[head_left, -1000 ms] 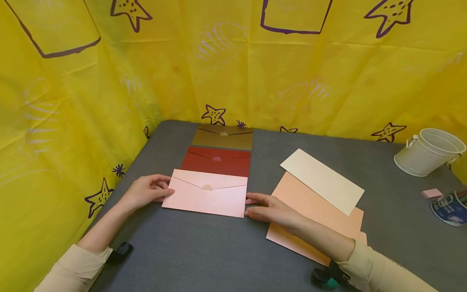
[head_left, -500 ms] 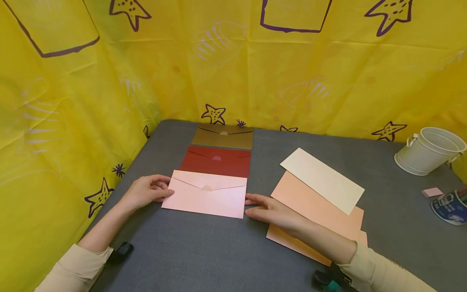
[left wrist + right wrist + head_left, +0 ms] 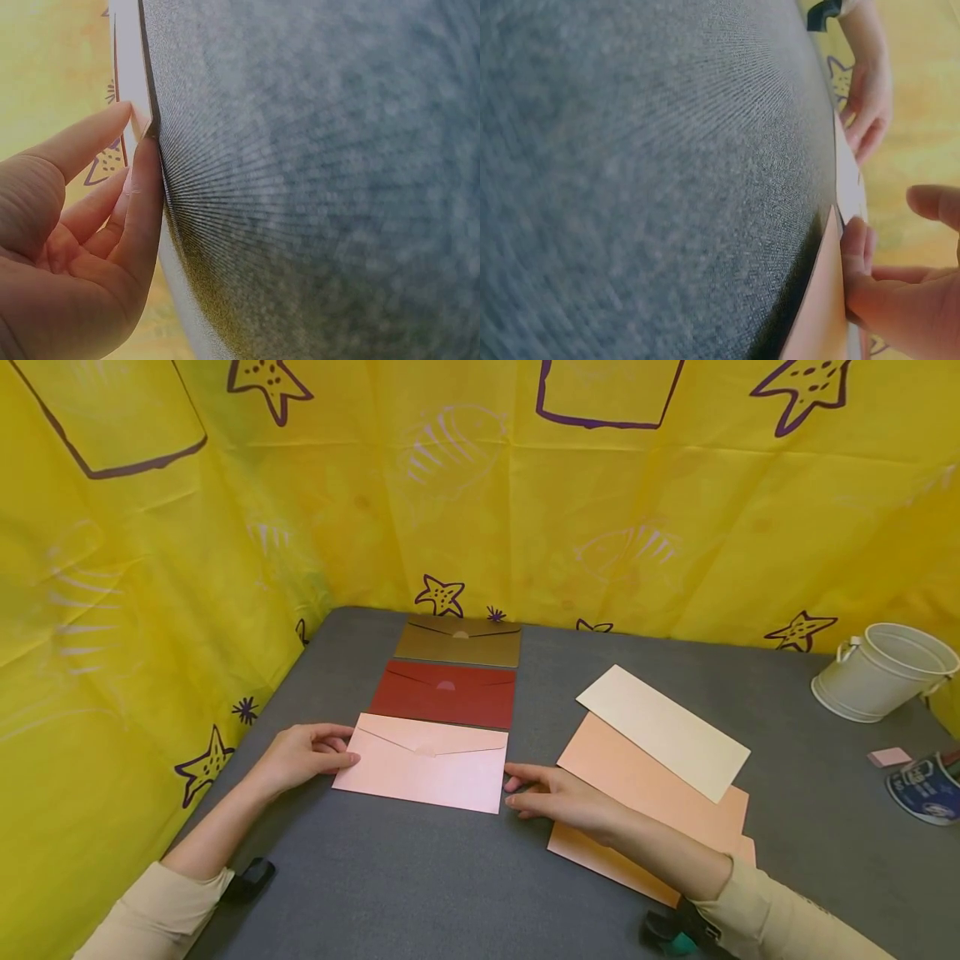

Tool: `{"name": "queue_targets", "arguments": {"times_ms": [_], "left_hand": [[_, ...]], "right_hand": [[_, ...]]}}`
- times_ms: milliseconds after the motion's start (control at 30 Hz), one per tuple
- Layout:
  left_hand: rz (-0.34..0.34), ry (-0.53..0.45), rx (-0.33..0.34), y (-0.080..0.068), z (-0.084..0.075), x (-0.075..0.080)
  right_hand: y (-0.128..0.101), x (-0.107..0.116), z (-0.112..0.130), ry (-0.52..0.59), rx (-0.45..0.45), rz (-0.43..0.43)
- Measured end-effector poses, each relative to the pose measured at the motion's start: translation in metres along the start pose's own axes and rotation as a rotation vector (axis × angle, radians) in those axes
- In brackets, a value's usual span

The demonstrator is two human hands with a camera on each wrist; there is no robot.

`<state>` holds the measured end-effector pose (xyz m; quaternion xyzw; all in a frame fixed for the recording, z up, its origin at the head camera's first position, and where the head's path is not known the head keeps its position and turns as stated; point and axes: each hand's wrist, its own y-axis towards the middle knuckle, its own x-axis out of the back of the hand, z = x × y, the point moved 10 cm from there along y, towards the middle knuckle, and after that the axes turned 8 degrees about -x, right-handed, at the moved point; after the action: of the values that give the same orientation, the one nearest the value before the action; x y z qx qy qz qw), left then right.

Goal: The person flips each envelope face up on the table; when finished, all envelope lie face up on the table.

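One pink envelope (image 3: 420,777) sits at six o'clock from a red envelope (image 3: 444,703) on the desk (image 3: 390,885), the left hand (image 3: 302,756)'s grip pinching its nine-o'clock edge, the right hand (image 3: 564,795)'s grip loosely parted by three o'clock.

Looked like a curtained-off tabletop booth; wider room could not be told. Yellow cloth (image 3: 540,518), printed with starfish and fish outlines, hung along top and left of frame, bordering grey table (image 3: 405,885). White bucket (image 3: 858,687) and blue container (image 3: 928,791) sat at right.
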<state>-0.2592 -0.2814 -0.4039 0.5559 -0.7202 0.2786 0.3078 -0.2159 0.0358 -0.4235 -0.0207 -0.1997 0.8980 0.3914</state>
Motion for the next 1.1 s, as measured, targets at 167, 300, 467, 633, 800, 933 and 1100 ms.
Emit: {"name": "queue_targets", "arguments": {"times_ms": [167,300,467,633,800,933,1100], "left_hand": [[-0.003,0.024,-0.002,-0.0003,0.0004,0.0003],[0.003,0.018,-0.006,-0.0005,-0.0008,-0.0006],[0.03,-0.003,-0.008,-0.0004,-0.0031,-0.0027],[0.053,-0.015,-0.004,-0.0006,-0.0036,-0.0043],[0.065,-0.029,0.002,-0.0006,-0.0033,-0.0059],[0.067,-0.032,0.003,-0.0009,-0.0037,-0.0062],[0.064,-0.031,-0.009,-0.0012,-0.0056,-0.0053]], "right_hand": [[0.0011,0.0,-0.0002,-0.043,-0.003,-0.014],[0.0014,0.0003,0.0,-0.077,0.003,-0.017],[0.0015,-0.0002,0.0008,-0.087,0.01,-0.016],[0.0021,-0.0003,0.0007,-0.103,-0.003,-0.026],[0.0021,0.0004,0.001,-0.131,0.004,-0.031],[0.0019,0.0007,0.0004,-0.137,0.005,-0.034],[0.0012,-0.0001,0.0009,-0.137,0.006,-0.033]]}}
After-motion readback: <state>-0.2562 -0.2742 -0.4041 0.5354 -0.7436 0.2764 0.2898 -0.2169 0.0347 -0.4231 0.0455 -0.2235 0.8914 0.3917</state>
